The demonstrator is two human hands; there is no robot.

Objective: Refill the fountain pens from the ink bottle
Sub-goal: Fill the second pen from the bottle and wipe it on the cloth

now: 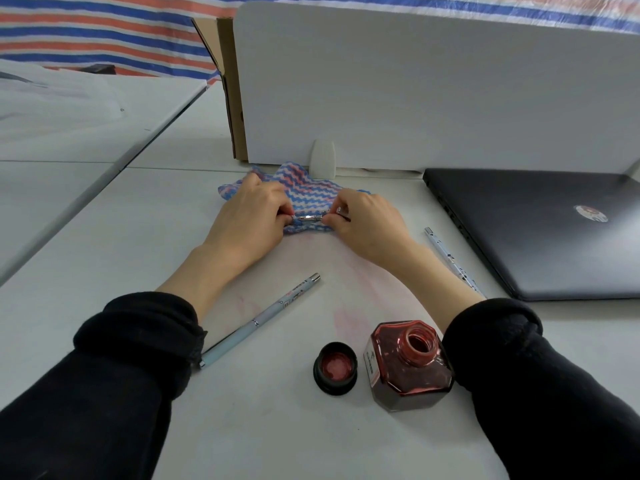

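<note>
Red ink bottle [410,365] at 5 o'clock looks heavy; both hands [252,216] [365,221] pinch my thin, slippery pen [310,218] ends.

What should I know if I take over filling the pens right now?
Left hand and right hand each pinch an end of a small pen part over the striped cloth.
The ink bottle stands open near you, its cap upturned beside it.
One pen lies under the left arm, another pen by the laptop.
Done: bottle opened. I cannot tell which pens are filled. Left: finish this one, then cap the bottle.
</note>
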